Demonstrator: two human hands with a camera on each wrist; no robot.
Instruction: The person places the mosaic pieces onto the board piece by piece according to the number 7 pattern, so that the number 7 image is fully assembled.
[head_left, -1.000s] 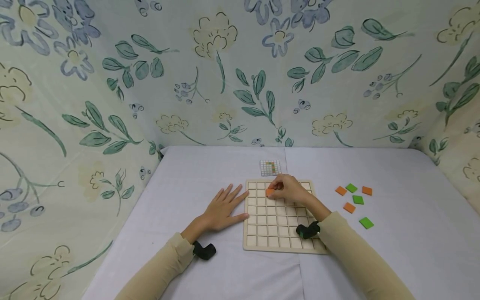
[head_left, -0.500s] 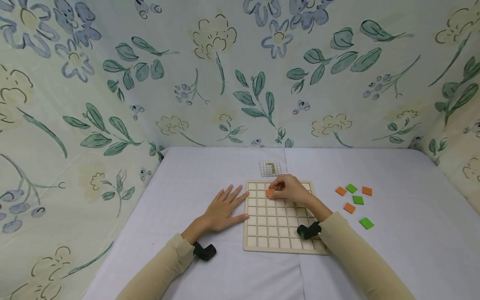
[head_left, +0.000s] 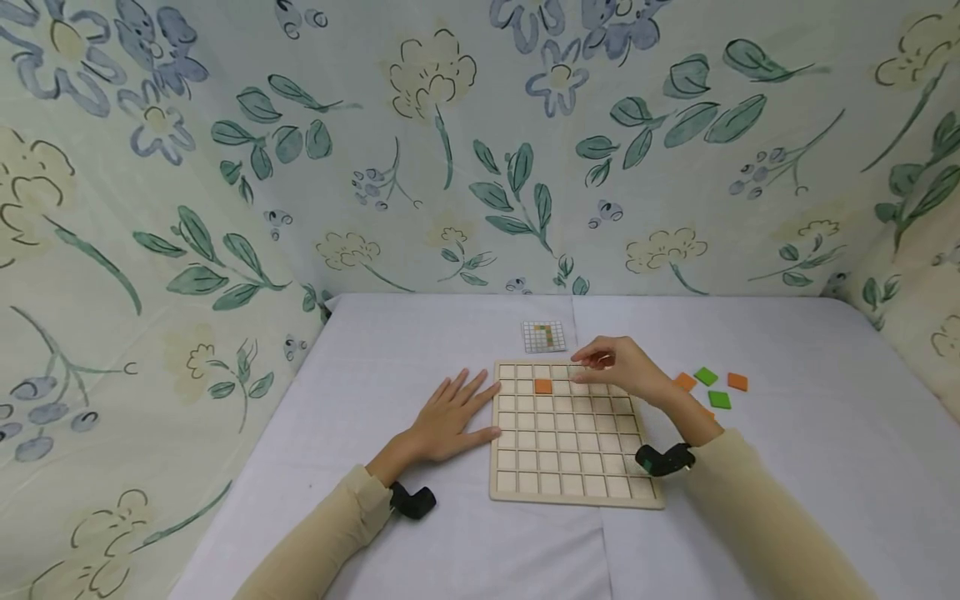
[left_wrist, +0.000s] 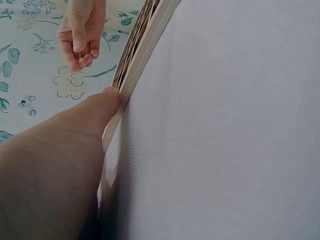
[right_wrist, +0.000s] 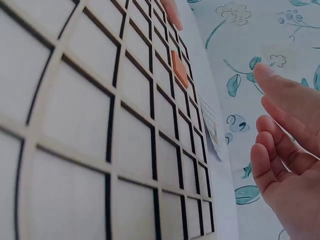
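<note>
A square wooden grid board [head_left: 504, 498] lies on the white cloth in the head view. One orange tile [head_left: 543, 386] fills a cell in its second row from the back. My left hand [head_left: 446, 421] lies with fingers spread, the fingertips and thumb at the board's left edge; in the left wrist view the thumb [left_wrist: 102, 107] meets the side of the board. Above the board's back right part hovers my right hand [head_left: 626, 367]. In the right wrist view its fingers [right_wrist: 287, 107] are loosely bent and apart from the thumb, with nothing between them.
A small printed grid card [head_left: 543, 337] with a coloured pattern lies behind the board. Loose green tiles [head_left: 706, 377] and orange tiles [head_left: 738, 382] lie to its right, some hidden by my right arm. A floral cloth [head_left: 495, 150] hangs at the back.
My right hand has let go of the orange tile, which stays in its cell, and has moved right and slightly up. The left hand stays in place.
</note>
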